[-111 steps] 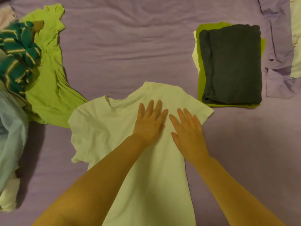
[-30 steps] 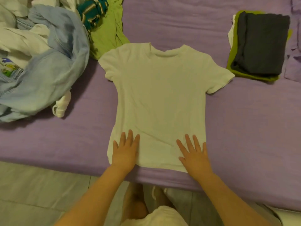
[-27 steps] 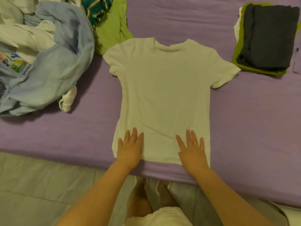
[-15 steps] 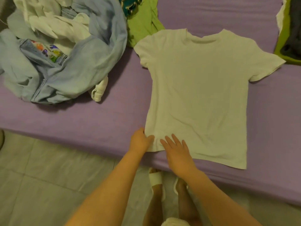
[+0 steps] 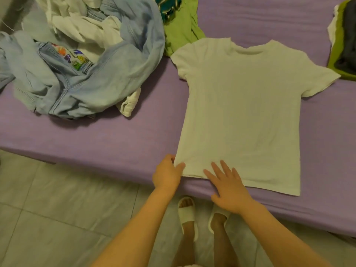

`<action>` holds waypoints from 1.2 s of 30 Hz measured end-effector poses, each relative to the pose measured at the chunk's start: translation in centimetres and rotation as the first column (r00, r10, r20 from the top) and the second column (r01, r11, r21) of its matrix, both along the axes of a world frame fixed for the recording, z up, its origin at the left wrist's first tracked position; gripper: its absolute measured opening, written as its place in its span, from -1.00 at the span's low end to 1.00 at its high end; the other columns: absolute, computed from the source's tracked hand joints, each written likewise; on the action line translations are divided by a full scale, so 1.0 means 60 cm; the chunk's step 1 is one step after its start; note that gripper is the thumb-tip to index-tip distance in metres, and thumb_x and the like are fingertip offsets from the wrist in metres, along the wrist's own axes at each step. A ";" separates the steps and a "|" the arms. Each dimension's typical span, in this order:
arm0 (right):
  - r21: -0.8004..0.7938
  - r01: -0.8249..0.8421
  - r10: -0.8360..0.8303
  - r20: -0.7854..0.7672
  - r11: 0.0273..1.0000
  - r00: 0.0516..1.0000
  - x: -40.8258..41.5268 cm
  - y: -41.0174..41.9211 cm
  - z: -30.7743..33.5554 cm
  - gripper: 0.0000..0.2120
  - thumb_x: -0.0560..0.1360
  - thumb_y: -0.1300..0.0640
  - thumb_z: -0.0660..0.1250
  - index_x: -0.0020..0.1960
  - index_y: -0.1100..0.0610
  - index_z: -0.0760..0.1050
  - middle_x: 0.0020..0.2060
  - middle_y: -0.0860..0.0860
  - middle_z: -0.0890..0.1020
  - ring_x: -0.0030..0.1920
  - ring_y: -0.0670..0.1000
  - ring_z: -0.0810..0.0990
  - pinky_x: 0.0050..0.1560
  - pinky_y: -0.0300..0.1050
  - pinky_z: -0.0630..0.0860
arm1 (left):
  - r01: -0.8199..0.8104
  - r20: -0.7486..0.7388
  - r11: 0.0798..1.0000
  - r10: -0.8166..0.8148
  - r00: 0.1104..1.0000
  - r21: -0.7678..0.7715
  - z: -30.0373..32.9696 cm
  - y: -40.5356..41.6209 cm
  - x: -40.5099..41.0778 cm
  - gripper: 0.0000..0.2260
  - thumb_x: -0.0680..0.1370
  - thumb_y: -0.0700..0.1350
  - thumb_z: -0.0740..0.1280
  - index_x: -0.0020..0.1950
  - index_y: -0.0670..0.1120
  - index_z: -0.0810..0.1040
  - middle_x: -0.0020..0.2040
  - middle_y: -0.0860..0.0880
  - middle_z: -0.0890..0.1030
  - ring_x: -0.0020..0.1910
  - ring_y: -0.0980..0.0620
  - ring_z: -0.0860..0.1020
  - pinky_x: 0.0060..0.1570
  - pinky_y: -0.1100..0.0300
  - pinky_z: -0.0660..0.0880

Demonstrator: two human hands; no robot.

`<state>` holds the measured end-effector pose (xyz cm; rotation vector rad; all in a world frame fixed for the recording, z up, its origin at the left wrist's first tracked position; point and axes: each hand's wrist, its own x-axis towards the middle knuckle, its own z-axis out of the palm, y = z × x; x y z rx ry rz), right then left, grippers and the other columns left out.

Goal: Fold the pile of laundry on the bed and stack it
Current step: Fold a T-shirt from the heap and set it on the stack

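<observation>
Bed [image 5: 96,139]: the purple sheet is filling most of what you are seeing, and its near edge is running along just above the tiled floor [image 5: 57,218] where you are standing.
Laundry pile [image 5: 81,60]: it is lying on the bed to the left of the white T-shirt, well apart from the shirt's hem; pale blue denim is wrapping around white garments and a piece with a colourful print.
White T-shirt [image 5: 242,112]: you are keeping it spread flat on the bed, neck pointing away from you, both short sleeves out to the sides, hem lying close to the bed's near edge.
Green garment [image 5: 179,33]: it is lying crumpled just beyond the T-shirt's left sleeve, touching or slightly under it, with a teal striped piece [image 5: 167,4] sitting at its far end.
Folded stack [image 5: 344,39]: it is resting at the right edge of your view, beside the T-shirt's right sleeve, a dark grey piece lying on top of green and white ones.
Right hand [image 5: 227,185]: you are laying it flat on the T-shirt's hem near the left corner, fingers straight and spread, gripping nothing.
Left hand [image 5: 167,174]: you are pinching the T-shirt's lower left corner, thumb lying on top of the cloth and fingers curling at its edge.
Slippers [image 5: 186,211]: your feet in white slippers are standing on the floor below the T-shirt's hem.
</observation>
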<state>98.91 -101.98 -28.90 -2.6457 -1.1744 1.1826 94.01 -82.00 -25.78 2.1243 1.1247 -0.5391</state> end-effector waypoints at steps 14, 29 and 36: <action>0.018 0.294 -0.294 0.101 0.956 0.950 0.064 -0.169 0.001 -0.61 0.64 0.08 0.04 0.46 -0.06 0.29 0.48 -0.02 0.28 0.40 0.07 0.30 0.35 -0.06 0.23 | 0.904 -0.008 0.408 -0.911 0.412 0.132 -0.053 -0.180 0.069 -0.65 0.60 -0.13 0.13 0.39 0.00 0.39 0.36 -0.13 0.39 0.33 -0.15 0.34 0.25 0.06 0.28; 0.270 0.878 -0.853 -0.248 0.395 0.460 0.119 -0.272 -0.015 -0.44 0.59 0.14 0.24 0.52 0.00 0.12 0.45 0.03 0.30 0.40 0.03 0.33 0.34 -0.19 0.27 | 0.866 0.031 0.477 -0.878 0.478 0.153 -0.096 -0.333 0.137 -0.54 0.65 0.03 0.11 0.53 0.24 0.06 0.57 -0.09 -0.19 0.51 -0.19 -0.32 0.43 -0.15 -0.31; 0.284 0.889 -0.855 -0.280 0.360 0.436 0.113 -0.298 -0.011 -0.62 0.61 0.20 0.18 0.39 -0.04 0.38 0.23 0.05 0.43 0.15 -0.02 0.47 0.09 -0.43 0.29 | 0.705 -0.220 0.684 -0.671 0.708 0.186 -0.093 -0.350 0.146 -0.27 0.49 0.42 -0.05 0.52 0.18 -0.29 0.52 -0.19 -0.36 0.47 -0.28 -0.36 0.39 -0.33 -0.22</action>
